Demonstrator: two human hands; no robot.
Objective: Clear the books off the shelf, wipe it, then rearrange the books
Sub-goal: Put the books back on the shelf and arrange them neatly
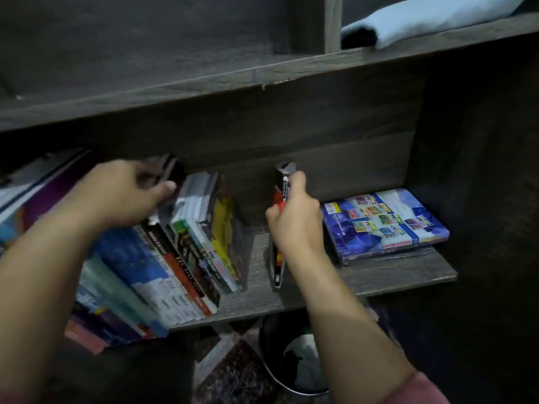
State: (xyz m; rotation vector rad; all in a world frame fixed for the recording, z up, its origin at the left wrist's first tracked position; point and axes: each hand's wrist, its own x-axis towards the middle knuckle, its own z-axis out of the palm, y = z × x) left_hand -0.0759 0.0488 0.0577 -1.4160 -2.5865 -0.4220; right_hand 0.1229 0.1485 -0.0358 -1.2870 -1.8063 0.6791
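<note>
The left hand [122, 193] reaches over the row of books [192, 243] that fills the left part of the shelf [379, 277]. Its fingers curl over the top edges of the dark volumes at the back of that row, gripping them, with the thumb stretched out to the right; the hand is blurred, so the exact hold is hard to read. The row leans to the right, spines facing out, and its nearest books jut past the front edge of the board.

The right hand [294, 220] grasps a thin red book [277, 263] by its upper part, fingers wrapped round the spine. This book stands upright on the shelf, apart from the row, with bare board between them.

To the right, a blue book [385, 220] lies flat on top of another flat volume, cover up, near the side wall and well clear of the red one.

On the shelf above, in the right compartment, rests a folded pale cloth [423, 21]. Below the shelf stands a dark round bin [272, 371] with something white inside. A pink sleeve [417, 389] shows on the right arm
</note>
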